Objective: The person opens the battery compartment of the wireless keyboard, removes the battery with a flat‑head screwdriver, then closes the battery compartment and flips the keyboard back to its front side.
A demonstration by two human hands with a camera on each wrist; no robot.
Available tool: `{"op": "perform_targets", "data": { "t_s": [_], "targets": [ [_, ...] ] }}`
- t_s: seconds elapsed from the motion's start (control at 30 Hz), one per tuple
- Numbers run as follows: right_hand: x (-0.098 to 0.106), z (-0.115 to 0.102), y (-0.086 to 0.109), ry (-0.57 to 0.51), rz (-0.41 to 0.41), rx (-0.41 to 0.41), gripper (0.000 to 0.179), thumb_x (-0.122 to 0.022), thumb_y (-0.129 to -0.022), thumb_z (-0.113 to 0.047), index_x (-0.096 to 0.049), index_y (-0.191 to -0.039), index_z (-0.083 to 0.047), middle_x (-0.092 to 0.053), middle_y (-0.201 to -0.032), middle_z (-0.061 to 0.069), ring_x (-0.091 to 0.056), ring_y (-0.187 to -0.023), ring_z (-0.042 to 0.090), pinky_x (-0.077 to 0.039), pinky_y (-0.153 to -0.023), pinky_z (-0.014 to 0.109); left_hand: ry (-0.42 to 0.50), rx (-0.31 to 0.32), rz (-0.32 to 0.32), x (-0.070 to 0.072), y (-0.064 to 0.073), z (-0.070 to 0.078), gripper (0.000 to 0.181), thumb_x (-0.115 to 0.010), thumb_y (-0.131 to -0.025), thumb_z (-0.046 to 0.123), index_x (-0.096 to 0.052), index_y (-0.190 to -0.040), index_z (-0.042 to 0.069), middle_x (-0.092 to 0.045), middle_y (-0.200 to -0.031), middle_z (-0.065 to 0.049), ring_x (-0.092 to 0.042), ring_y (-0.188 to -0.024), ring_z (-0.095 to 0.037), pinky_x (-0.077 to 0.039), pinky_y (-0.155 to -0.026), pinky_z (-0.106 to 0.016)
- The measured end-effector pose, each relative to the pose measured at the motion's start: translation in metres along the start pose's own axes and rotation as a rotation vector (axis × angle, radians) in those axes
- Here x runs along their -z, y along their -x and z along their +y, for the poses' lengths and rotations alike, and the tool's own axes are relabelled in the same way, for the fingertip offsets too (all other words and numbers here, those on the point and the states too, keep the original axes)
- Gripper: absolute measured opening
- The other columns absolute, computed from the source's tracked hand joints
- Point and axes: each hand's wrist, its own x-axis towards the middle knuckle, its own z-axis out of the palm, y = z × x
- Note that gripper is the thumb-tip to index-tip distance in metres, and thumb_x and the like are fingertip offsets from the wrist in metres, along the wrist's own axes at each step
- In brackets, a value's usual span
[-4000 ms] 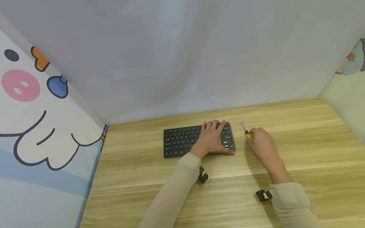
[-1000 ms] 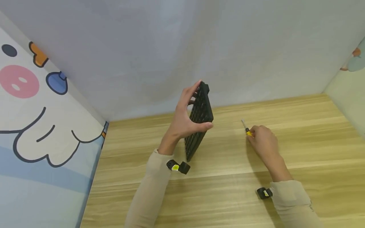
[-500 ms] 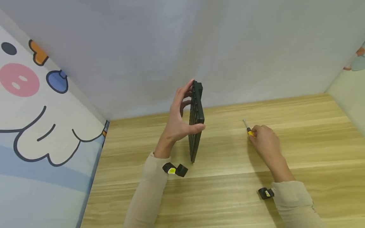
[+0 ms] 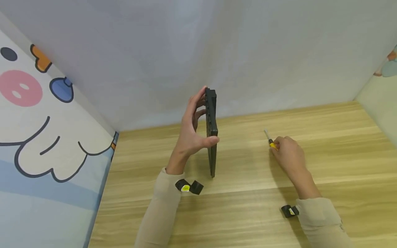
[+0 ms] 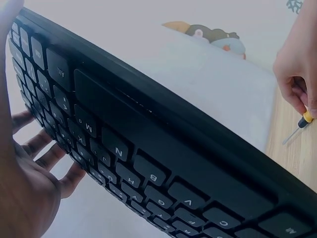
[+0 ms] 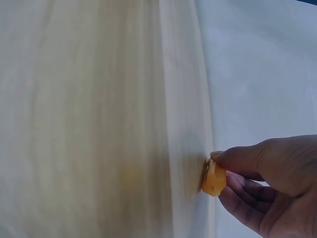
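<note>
A black keyboard (image 4: 212,117) stands on its edge, seen almost edge-on in the head view. My left hand (image 4: 190,132) grips it across its width, thumb on the near edge and fingers at the far top edge. In the left wrist view the keys of the keyboard (image 5: 163,168) face the palm. To the right, my right hand (image 4: 289,153) pinches the yellow handle of a screwdriver (image 4: 270,142), whose metal shaft points away from me. The right wrist view shows the handle end of the screwdriver (image 6: 214,179) between thumb and fingers.
Both hands are over a wood-grain table (image 4: 245,206). A pale wall (image 4: 248,58) rises behind its back edge, and a cartoon-printed panel (image 4: 40,131) borders the left side. A small black camera (image 4: 189,186) is strapped to each wrist.
The keyboard lay flat under my left hand at first; it was then raised onto its edge. Lately it has turned more edge-on and shifted slightly left. The right hand has barely moved.
</note>
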Motion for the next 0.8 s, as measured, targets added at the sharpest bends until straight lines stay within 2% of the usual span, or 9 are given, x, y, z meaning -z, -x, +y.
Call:
{"op": "perform_targets", "data": {
  "t_s": [0.3,0.57,0.67,0.8],
  "targets": [
    [0.001,-0.001,0.002,-0.02,0.013,0.012,0.029,-0.07,-0.094,-0.011,-0.068,-0.112,0.012,-0.069,-0.103,0.032,-0.069,-0.086,0.041,-0.06,-0.067,0.046,0.032,-0.025,0.024,0.003,0.004,0.004,0.136,-0.073,-0.064,0.085,-0.026,-0.16,0.0,-0.04,-0.151,-0.022,-0.048,-0.132,-0.024,-0.047,-0.108,-0.045],
    [0.003,0.002,0.001,-0.037,-0.007,0.02,0.032,-0.07,-0.095,-0.012,-0.068,-0.115,0.013,-0.068,-0.104,0.033,-0.07,-0.089,0.044,-0.06,-0.071,0.049,0.113,-0.02,0.062,0.005,0.008,0.002,0.138,-0.077,-0.063,0.083,-0.024,-0.16,0.0,-0.041,-0.15,-0.024,-0.048,-0.131,-0.02,-0.046,-0.105,-0.04],
    [0.003,0.002,-0.001,-0.019,-0.028,0.016,0.034,-0.069,-0.095,-0.015,-0.068,-0.116,0.012,-0.069,-0.104,0.032,-0.069,-0.09,0.043,-0.059,-0.074,0.051,0.126,-0.013,0.075,0.006,0.01,0.001,0.139,-0.077,-0.062,0.083,-0.024,-0.16,-0.001,-0.041,-0.149,-0.023,-0.048,-0.131,-0.019,-0.047,-0.105,-0.038],
    [0.006,0.0,-0.003,-0.015,-0.014,0.02,0.038,-0.065,-0.097,-0.02,-0.068,-0.12,0.01,-0.068,-0.106,0.031,-0.068,-0.091,0.045,-0.057,-0.073,0.055,0.127,-0.007,0.075,0.007,0.012,0.0,0.139,-0.077,-0.063,0.083,-0.024,-0.16,-0.001,-0.041,-0.149,-0.024,-0.048,-0.131,-0.019,-0.047,-0.105,-0.038]
  ]
}}
